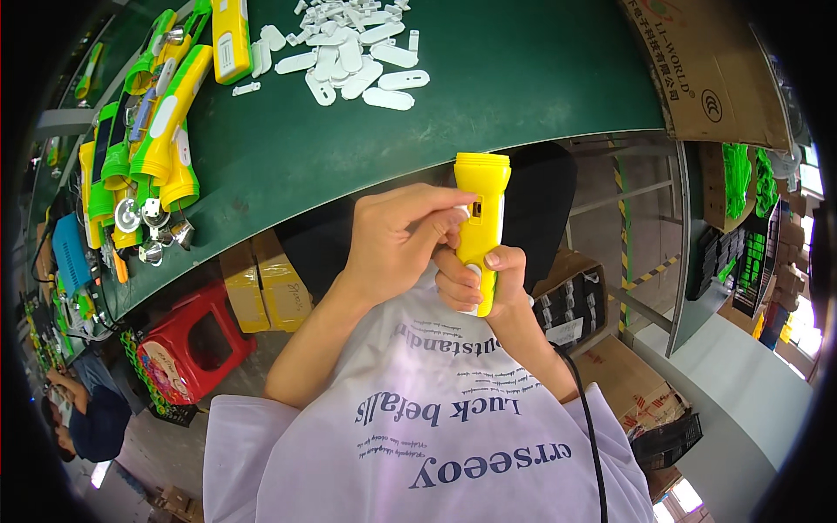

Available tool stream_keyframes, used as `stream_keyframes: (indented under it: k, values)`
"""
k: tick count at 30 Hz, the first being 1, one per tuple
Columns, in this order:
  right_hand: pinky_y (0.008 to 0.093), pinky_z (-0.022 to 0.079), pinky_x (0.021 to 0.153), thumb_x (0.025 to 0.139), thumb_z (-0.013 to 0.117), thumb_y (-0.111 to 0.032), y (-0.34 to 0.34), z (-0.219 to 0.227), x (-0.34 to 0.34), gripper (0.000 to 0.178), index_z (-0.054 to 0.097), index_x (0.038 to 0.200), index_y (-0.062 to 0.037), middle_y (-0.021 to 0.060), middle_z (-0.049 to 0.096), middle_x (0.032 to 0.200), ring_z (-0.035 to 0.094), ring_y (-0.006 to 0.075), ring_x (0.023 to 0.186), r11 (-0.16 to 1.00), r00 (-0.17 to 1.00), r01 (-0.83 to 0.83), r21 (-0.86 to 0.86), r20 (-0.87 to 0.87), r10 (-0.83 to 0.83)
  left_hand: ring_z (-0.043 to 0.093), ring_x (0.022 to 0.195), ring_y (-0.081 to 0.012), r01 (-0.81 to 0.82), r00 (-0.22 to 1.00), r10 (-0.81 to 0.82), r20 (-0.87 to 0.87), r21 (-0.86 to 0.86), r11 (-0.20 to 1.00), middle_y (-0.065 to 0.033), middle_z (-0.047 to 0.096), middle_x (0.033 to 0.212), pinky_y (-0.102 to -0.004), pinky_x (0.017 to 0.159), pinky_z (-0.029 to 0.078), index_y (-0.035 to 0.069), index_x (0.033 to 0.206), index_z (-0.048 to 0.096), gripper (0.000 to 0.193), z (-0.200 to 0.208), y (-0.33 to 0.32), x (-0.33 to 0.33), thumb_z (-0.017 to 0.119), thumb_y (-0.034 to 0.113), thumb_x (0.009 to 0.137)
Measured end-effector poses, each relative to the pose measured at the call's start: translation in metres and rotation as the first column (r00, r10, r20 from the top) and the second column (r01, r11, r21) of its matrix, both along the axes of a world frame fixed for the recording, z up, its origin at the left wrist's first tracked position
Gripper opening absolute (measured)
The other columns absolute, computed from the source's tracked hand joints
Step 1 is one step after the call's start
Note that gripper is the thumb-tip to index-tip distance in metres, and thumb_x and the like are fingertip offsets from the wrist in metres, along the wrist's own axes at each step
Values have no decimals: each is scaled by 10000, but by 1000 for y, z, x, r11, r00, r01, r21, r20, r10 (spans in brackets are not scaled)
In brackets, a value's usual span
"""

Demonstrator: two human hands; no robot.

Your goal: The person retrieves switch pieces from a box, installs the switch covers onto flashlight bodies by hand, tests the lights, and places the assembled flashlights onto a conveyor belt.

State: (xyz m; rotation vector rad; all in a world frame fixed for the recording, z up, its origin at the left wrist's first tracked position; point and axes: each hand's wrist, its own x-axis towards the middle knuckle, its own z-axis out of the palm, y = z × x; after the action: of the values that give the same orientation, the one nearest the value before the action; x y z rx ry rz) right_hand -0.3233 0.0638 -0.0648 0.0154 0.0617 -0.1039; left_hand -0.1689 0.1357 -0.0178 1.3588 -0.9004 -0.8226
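Near the green table point(532, 70) is a yellow, flare-headed flashlight point(485, 234).

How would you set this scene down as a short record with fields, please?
Main item: yellow flashlight body, wide end pointing away from the person
Right hand: wrapped around its narrow end
Left hand: fingertips beside its small opening; whether they pinch a part is unclear
Work surface: green table
On table: pile of white plastic parts; yellow-and-green flashlights at left
Below table: red stool, left side
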Motion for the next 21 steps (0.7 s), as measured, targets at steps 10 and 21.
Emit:
stream_keyframes:
  k: [10,21]
  values:
    - [310,378,446,787,615,-195,0,-2,-2,347,468,1071,-61,59,464,650,450,168,477,999,999,1,-37,-41,-3,655,686,-120,104,990,-103,-97,4,995,-87,618,897,-213,620,529,-55,883,646,58,-2,-6,4,673,-80,838]
    - [315,387,456,771,620,-184,0,4,-1,350,462,1058,-61,60,465,646,445,168,468,998,994,-5,-68,-111,-3,603,645,-83,30,935,7,-354,99,995,-53,608,827,-192,574,498,-53,982,611,170,-8,-9,-6,707,-44,843]
